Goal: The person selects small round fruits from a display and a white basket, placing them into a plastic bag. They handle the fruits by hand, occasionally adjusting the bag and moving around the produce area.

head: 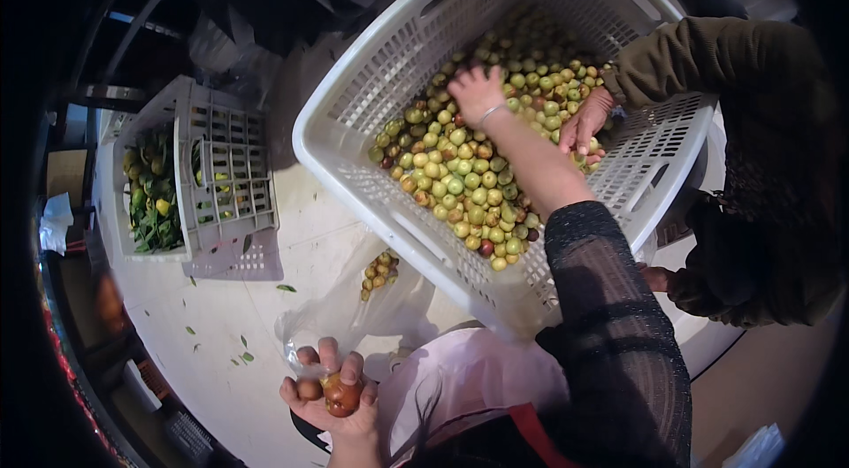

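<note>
A large white plastic crate (pixel 491 299) of slatted walls holds many green and brownish jujubes (pixel 457 186). My right hand (pixel 479 95), blurred and wearing a thin bracelet, reaches palm down over the fruit with its fingers apart. What lies under its palm is hidden. Low in front of me, my left hand (pixel 331 388) is turned up and holds several reddish-brown jujubes (pixel 343 395). Its fingers also touch the gathered top of a clear plastic bag (pixel 331 315). More jujubes (pixel 380 272) show inside that bag, beside the crate.
Another person's hand (pixel 587 123) in an olive sleeve (pixel 683 60) picks among the fruit at the right. To the left stands a smaller white crate (pixel 229 163) with leafy yellow-green fruit (pixel 154 202). Loose leaves (pixel 245 348) lie on the pale floor (pixel 199 309).
</note>
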A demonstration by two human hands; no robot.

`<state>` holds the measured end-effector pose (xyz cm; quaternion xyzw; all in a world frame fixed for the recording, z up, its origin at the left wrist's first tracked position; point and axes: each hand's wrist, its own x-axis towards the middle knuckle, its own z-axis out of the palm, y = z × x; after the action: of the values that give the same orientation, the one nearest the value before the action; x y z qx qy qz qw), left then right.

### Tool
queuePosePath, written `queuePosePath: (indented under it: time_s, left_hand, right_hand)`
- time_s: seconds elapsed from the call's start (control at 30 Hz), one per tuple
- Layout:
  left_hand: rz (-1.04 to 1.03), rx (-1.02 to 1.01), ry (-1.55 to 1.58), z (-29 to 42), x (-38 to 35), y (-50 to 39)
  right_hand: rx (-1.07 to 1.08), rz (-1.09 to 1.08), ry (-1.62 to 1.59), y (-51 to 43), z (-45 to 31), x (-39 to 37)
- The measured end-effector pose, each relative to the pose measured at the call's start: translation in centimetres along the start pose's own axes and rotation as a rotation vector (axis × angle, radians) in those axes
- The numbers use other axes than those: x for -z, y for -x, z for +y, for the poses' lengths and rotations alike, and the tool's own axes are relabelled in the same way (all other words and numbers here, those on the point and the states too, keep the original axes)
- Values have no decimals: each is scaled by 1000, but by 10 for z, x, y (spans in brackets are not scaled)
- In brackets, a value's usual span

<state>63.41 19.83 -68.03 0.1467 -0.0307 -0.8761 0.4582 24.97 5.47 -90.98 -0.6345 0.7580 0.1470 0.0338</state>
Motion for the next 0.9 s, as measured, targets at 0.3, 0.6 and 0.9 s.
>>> queuePosePath:
  time_s: [0.3,0.6,0.9]
  left_hand:
    - [65,-41,64,1,-2,6]
    - [21,13,-42,1,0,-2]
    - [26,7,-51,1,0,-1]
  right_hand:
    - [-667,-2,211,17,86,-23]
    - [-156,-17,-423,-21,-27,-22]
    - [383,-12,-760,40,-65,-25]
